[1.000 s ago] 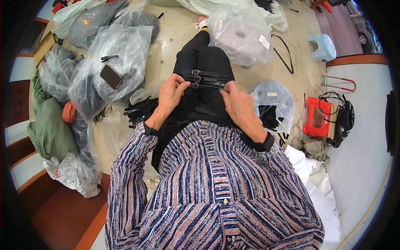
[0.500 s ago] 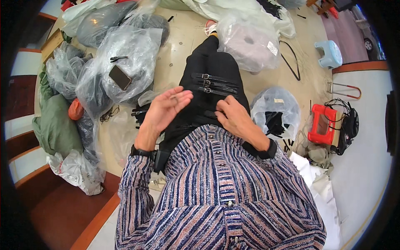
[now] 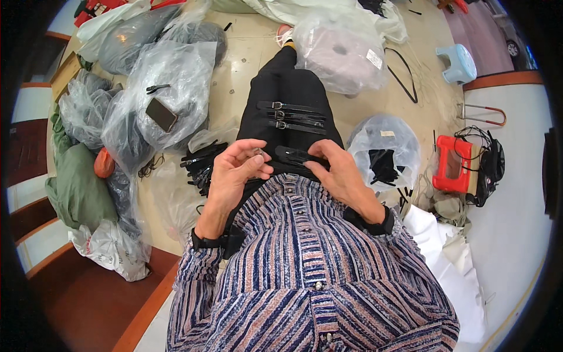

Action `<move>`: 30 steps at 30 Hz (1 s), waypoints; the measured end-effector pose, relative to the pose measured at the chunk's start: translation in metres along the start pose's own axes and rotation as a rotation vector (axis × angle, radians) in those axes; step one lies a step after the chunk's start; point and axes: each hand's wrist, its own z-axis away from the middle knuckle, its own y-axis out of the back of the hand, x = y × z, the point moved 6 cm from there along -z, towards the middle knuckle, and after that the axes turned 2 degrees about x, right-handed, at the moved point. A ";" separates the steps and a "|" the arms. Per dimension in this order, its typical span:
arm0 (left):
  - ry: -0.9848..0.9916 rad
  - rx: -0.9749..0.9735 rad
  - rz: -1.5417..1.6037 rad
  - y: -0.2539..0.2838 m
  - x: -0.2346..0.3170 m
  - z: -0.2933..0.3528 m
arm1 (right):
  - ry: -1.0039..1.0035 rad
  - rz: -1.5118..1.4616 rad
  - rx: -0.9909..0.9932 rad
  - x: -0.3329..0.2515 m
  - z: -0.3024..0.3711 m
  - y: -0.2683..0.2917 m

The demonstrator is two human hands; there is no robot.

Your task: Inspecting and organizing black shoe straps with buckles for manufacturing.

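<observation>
Black straps with silver buckles (image 3: 291,115) lie in a row across my black-trousered thighs. My left hand (image 3: 237,167) pinches a small silvery piece (image 3: 259,152) between thumb and fingers; its exact shape is too small to make out. Closer to my waist, my right hand (image 3: 337,166) grips the end of a short black strap (image 3: 291,155) between thumb and forefinger. The strap's free, rounded end points toward my left hand, a little apart from it. Beside my left wrist lies a heap of black straps (image 3: 202,167), partly hidden by the hand.
To the right stands a clear plastic bag (image 3: 394,132) holding black strips, with a red tool (image 3: 453,164) and a blue stool (image 3: 457,63) beyond. A phone (image 3: 161,114) rests on plastic-wrapped bundles at left. Another wrapped bundle (image 3: 340,56) sits past my knees.
My left hand has turned from an open palm to a pinch and come down nearer my waist. My right hand has lifted the black strap's end, and the strap shows more fully.
</observation>
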 end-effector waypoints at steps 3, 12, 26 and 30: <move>-0.023 -0.011 0.019 -0.010 0.005 -0.001 | 0.080 -0.006 0.012 0.001 0.003 -0.002; 0.014 -0.032 -0.142 -0.021 -0.001 0.002 | 0.192 0.104 -0.064 -0.012 0.006 -0.002; 0.040 -0.041 -0.055 -0.015 -0.011 0.004 | 0.190 0.033 -0.120 -0.009 0.010 -0.009; 0.026 -0.053 0.004 -0.018 -0.009 0.004 | 0.135 -0.044 -0.158 -0.006 0.010 -0.011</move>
